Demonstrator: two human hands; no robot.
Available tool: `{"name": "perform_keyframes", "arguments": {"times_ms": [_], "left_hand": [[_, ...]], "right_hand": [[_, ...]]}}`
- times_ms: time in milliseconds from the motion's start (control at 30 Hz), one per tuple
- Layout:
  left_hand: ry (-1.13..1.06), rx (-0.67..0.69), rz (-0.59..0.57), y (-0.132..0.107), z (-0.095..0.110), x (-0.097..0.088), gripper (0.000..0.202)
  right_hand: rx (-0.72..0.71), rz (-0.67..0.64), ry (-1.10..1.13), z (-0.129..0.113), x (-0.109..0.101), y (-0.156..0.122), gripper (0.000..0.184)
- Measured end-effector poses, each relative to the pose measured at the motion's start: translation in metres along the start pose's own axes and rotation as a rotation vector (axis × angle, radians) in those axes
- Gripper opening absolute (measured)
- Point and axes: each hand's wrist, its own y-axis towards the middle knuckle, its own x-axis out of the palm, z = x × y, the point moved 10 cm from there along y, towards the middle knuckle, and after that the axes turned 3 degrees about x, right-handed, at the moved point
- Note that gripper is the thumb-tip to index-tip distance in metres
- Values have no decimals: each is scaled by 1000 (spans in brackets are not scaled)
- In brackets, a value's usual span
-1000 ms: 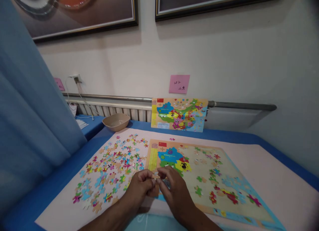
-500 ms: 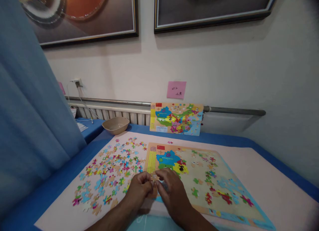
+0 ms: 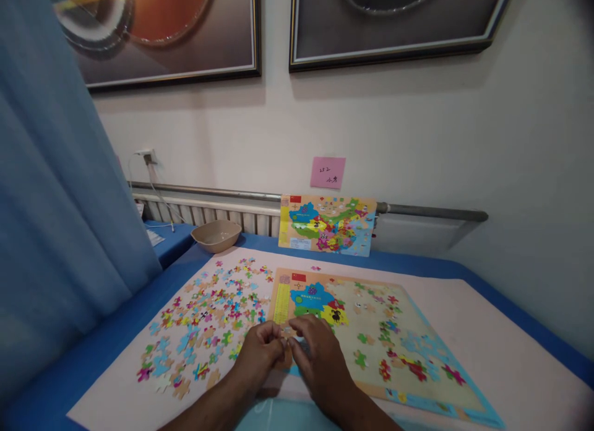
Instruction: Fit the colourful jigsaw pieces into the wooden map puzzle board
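At the near edge of a blue-rimmed bed table (image 3: 524,319), over a pale pink sheet (image 3: 109,381) — both hands work close together at centre, twelve o'clock being the wall. Left hand (image 3: 258,356): thumb and fingertips pressed together, pinching a small tan jigsaw piece (image 3: 288,332). Right hand (image 3: 320,366): fingers curled and bunched just beside that piece, tips almost meeting the left's — whether they share the grip, I cannot tell. A bluish-grey bit shows under the right fingers (image 3: 304,338), too hidden to name.

The held piece sits above the lower-left part of a wooden China map puzzle board (image 3: 371,338), which lies on the sheet from twelve to three o'clock, its colored regions filled at upper left, scattered pieces lying on the tan remainder. At ten o'clock, a spread of loose multicolored puzzle pieces (image 3: 204,322) covers the sheet. Farther out at twelve, a finished picture map (image 3: 327,223) leans upright against a white radiator (image 3: 223,214), with a beige plastic bowl (image 3: 216,236) at eleven. A pink sticky note (image 3: 328,173) is on the wall above. A blue curtain (image 3: 60,171) hangs at nine o'clock — two framed pictures (image 3: 162,28) above.
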Motion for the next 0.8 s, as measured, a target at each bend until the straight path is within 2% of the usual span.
{"name": "perform_keyframes", "arguments": {"times_ms": [267,633,800], "left_hand": [[-11,4,10,-1,3,0,20],[6,1,-2,1,-7,-2,24],[-25,8,-61,2,-9,1,26]], "right_hand": [[43,1,0,5,2,0,26],[49,4,-75,2,-3,-2,31],[5,35,-73,-1,-7,-1,25]]}}
